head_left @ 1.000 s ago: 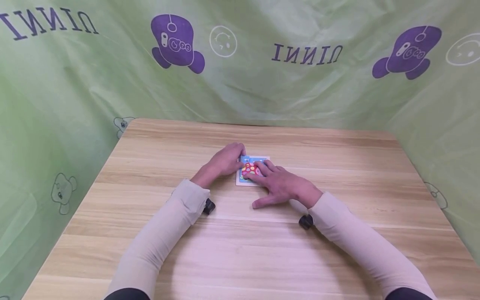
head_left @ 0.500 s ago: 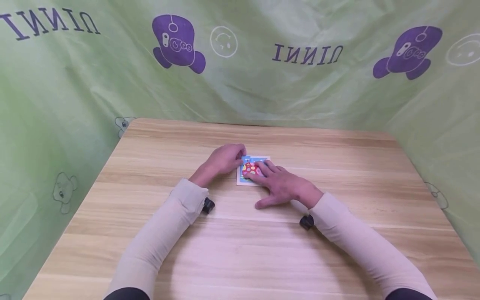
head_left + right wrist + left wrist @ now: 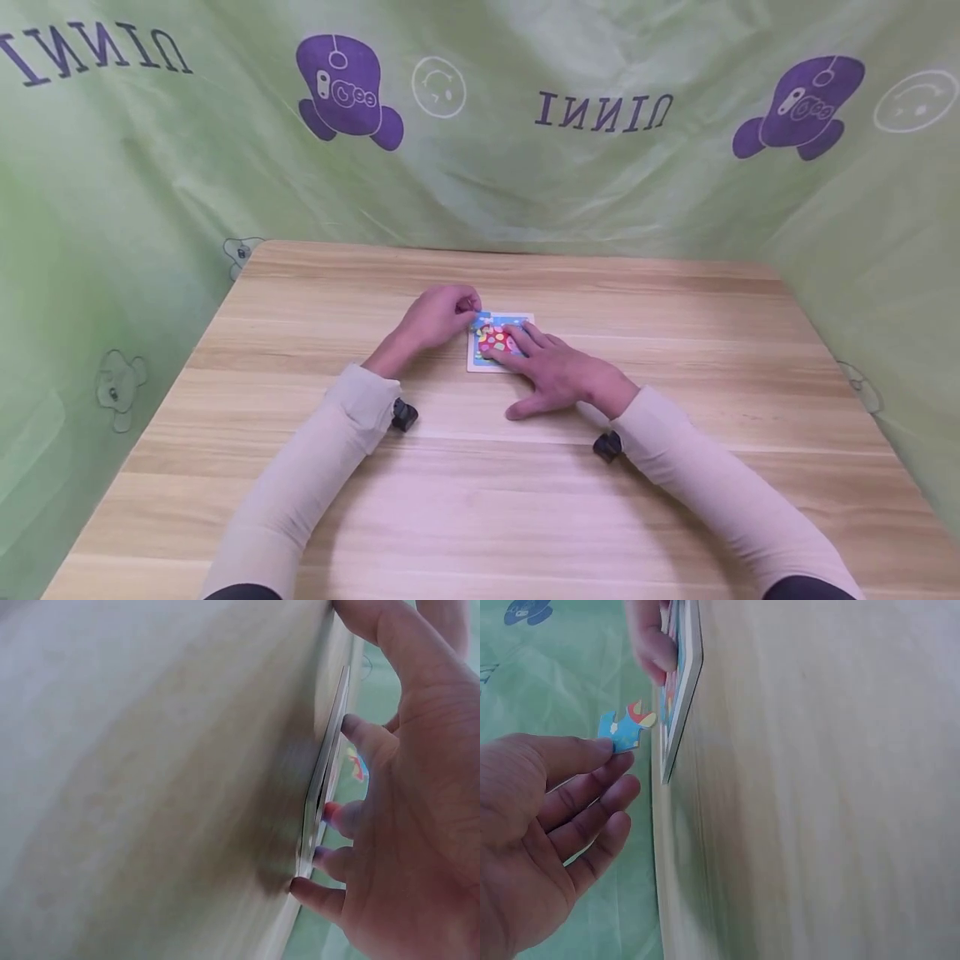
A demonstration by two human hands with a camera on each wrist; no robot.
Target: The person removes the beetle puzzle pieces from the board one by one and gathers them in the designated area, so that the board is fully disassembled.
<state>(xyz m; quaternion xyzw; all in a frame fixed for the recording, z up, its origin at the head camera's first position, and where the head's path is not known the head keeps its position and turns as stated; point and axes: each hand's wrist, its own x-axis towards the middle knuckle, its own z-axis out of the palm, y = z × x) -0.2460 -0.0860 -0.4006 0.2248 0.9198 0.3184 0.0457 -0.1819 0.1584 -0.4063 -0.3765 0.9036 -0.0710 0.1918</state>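
My left hand (image 3: pixel 438 317) pinches a small blue jigsaw piece (image 3: pixel 622 731) between thumb and forefinger. In the left wrist view the piece is raised off the board, with a red and yellow patch at one corner; the other fingers curl loosely below. The puzzle board (image 3: pixel 472 360), square with a pale rim, lies on the table and carries a red, spotted picture on blue. My right hand (image 3: pixel 562 375) is spread over the board's right side, its fingertips resting on it. The right thumb sticks out toward the near side, on the table. Part of the picture is hidden under the right fingers.
The wooden table (image 3: pixel 480 500) runs wide around the board. A green printed curtain (image 3: pixel 480 183) hangs behind it and at both sides. Small black cameras sit under each wrist, the left camera (image 3: pixel 404 414) and the right camera (image 3: pixel 607 446).
The left hand has drawn up and left from the board's far left corner, and the blue jigsaw piece now shows in its fingers. The right hand stays spread on the board.
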